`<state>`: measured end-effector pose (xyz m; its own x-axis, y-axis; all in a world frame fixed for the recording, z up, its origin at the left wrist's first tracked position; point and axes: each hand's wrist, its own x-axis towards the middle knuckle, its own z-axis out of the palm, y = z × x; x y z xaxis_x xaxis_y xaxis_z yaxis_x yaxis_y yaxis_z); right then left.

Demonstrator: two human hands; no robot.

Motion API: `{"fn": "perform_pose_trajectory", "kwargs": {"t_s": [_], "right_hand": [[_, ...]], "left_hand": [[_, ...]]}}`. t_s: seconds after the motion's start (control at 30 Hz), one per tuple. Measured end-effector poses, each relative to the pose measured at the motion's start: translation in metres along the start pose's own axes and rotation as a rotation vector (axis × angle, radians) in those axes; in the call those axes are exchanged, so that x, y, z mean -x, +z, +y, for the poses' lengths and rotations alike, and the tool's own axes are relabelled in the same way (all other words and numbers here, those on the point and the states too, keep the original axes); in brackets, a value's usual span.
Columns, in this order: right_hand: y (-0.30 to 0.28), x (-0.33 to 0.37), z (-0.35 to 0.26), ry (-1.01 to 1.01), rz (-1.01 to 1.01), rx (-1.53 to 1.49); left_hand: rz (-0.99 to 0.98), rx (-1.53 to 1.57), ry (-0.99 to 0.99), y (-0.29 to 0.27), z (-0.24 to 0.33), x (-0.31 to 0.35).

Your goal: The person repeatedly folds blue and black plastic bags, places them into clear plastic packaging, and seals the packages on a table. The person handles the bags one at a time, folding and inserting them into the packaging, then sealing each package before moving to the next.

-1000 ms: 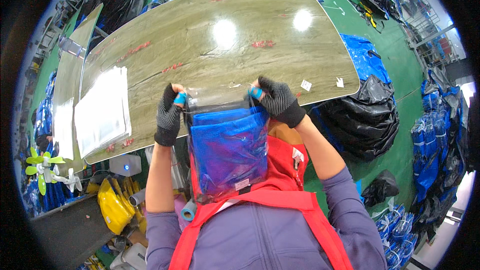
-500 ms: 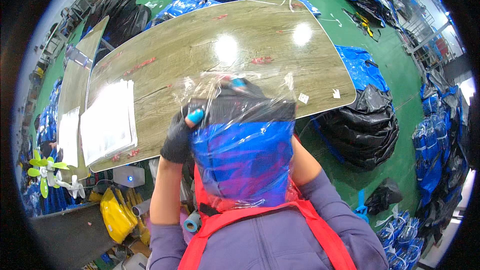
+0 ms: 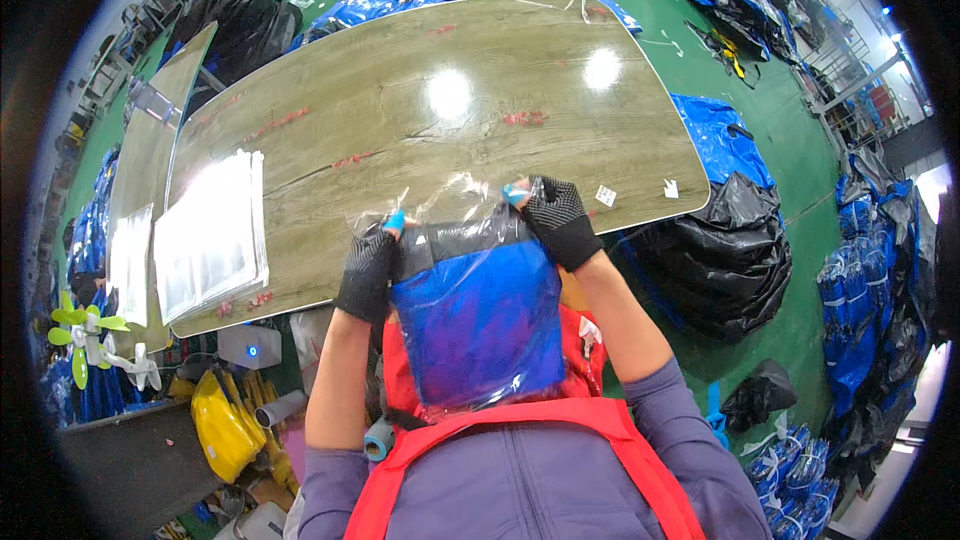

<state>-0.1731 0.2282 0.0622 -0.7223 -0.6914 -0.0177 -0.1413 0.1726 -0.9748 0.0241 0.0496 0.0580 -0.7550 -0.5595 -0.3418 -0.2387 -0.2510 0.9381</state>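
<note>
A clear plastic bag [image 3: 455, 202] hangs upright in front of my chest, its upper edge toward the table. Inside it sits a folded blue and black item [image 3: 480, 315], black along the top and blue below. My left hand [image 3: 372, 265], in a black fingerless glove with blue on the thumb tip, pinches the bag's upper left corner. At the upper right corner my right hand [image 3: 558, 220], gloved alike in a dotted black glove, grips the film between thumb and fingers. Both hands hold the bag at the near edge of the wood-grain table [image 3: 400, 140].
A stack of clear bags [image 3: 210, 240] lies on the table's left part. Small white stickers [image 3: 606, 196] are near its right edge. Black and blue bundles [image 3: 715, 250] rest on the floor at right. A small green fan [image 3: 85, 330] and a white box [image 3: 252, 345] stand at left.
My right hand, earlier hidden behind the bag, now shows at its upper right corner. The bag has moved slightly left and down, its top stretched between both hands.
</note>
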Motion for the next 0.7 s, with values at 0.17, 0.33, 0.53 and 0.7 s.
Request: {"fn": "perform_pose_trajectory", "kwargs": {"t_s": [0.17,0.33,0.53,0.7], "right_hand": [[-0.003,-0.005,0.002,-0.134,0.072,0.108],[-0.014,-0.016,0.017,0.033,0.179,-0.722],[-0.017,-0.026,0.011,-0.067,0.429,-0.295],[0.008,-0.038,-0.052,-0.880,0.120,0.398]], "left_hand": [[-0.144,-0.291,0.201,-0.012,0.029,-0.021],[-0.185,0.188,0.193,-0.007,0.048,-0.031],[-0.056,0.021,0.113,0.002,0.042,-0.039],[-0.099,0.138,0.300,0.004,0.042,-0.044]]}}
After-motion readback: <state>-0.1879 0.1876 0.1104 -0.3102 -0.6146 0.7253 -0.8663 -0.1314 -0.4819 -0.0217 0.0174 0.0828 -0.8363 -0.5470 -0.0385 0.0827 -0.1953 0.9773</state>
